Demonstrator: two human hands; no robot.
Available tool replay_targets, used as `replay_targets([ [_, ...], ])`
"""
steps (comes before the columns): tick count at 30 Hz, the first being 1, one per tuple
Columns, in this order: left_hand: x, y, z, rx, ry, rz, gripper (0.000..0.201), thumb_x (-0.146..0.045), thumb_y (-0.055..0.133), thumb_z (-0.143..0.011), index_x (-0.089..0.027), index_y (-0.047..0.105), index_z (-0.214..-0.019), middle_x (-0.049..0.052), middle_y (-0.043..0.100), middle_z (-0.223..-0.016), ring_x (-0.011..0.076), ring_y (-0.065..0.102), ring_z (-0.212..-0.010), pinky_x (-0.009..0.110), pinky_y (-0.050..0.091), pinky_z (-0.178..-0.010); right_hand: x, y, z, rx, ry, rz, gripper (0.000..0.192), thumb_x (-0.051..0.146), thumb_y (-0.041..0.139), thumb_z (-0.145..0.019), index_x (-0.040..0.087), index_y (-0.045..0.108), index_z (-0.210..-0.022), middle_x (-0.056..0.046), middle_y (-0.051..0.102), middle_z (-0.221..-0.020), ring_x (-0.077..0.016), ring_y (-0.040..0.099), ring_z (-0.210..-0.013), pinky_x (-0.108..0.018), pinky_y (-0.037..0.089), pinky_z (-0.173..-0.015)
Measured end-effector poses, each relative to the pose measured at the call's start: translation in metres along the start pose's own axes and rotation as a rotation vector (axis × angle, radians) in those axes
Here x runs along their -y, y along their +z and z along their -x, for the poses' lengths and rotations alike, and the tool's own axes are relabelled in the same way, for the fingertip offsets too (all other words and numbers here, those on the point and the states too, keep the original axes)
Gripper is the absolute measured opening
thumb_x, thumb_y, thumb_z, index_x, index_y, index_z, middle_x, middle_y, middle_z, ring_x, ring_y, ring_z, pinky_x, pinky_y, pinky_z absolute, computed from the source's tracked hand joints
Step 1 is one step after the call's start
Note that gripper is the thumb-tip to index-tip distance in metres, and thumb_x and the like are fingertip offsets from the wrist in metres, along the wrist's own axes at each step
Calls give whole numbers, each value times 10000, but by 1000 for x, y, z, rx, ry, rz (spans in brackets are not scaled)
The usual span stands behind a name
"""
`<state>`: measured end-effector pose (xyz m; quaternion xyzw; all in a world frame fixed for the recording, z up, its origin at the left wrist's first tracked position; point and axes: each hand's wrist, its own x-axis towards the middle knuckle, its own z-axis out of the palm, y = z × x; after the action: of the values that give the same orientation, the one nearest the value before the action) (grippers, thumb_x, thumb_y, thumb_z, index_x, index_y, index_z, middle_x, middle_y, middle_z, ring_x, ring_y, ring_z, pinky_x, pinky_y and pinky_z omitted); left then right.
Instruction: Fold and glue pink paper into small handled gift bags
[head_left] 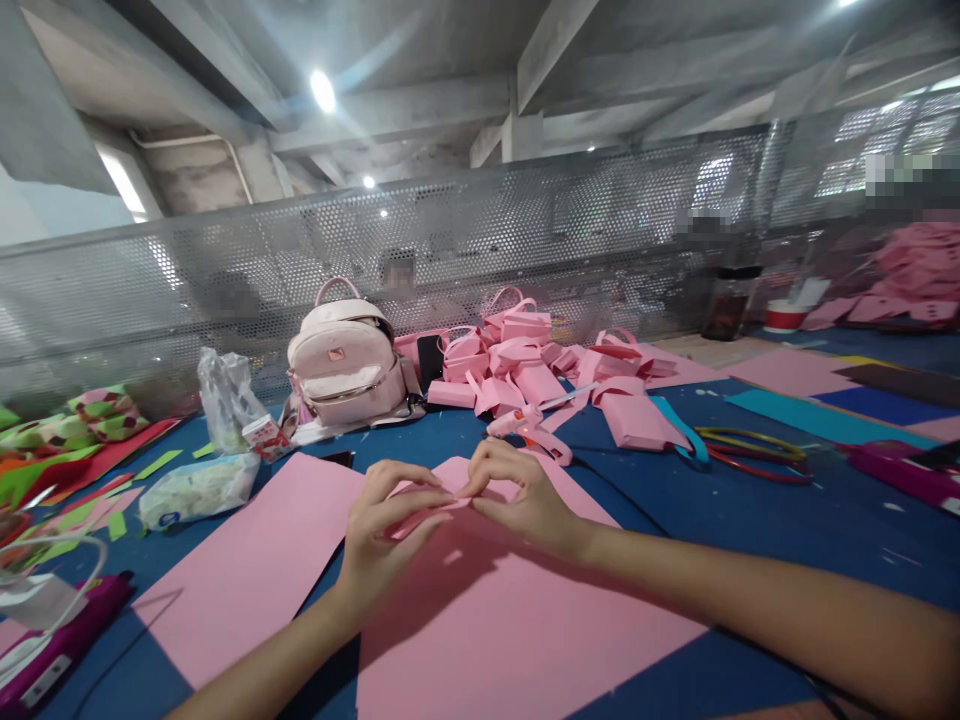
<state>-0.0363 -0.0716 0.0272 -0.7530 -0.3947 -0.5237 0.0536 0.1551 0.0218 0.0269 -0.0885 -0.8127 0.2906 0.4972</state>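
Both hands meet at the middle of the table — the left hand and right hand each pinch a small folded pink strip, its long axis running left to right over a pink sheet. Just beyond lies a pink glue gun; farther off, a heap of pink paper bags and a backpack at far left.

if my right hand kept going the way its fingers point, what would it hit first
The right hand points left, toward the left hand, which it would meet almost at once; both pinch the same pink paper, fingertips nearly touching. Depth is hard to judge.
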Motion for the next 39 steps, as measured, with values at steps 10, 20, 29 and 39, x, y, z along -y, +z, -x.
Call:
replay_targets([
  [10,-7,-4,-4,-57,45,-21,117,-216,688,-928,-273,776,-981,42,690,-932,194,621,-869,349,465,-788,4,-1,-2,-9,-9,4,191,290,718,-909,220,720,-732,-26,625,-756,-196,592,-760,-344,444,-712],
  [20,-3,-4,0,-19,36,9,151,-207,699,-923,-283,758,-1040,33,680,-981,192,604,-908,357,442,-818,3,0,-1,-6,-5,-4,187,273,721,-904,217,712,-726,-24,623,-757,-193,588,-759,-348,442,-726],
  [29,-2,-1,-2,-12,22,-7,155,-198,705,-917,-284,759,-1033,35,678,-979,193,605,-903,352,447,-809,2,0,-1,-7,1,-4,178,266,729,-900,219,710,-729,-22,620,-753,-197,583,-771,-343,438,-726],
  [39,-4,-3,-3,-40,47,-16,135,-178,689,-925,-265,766,-992,32,684,-952,185,607,-873,346,437,-812,-2,0,0,3,-4,-17,149,105,724,-844,222,705,-754,-12,630,-784,-192,590,-789,-338,435,-747],
])
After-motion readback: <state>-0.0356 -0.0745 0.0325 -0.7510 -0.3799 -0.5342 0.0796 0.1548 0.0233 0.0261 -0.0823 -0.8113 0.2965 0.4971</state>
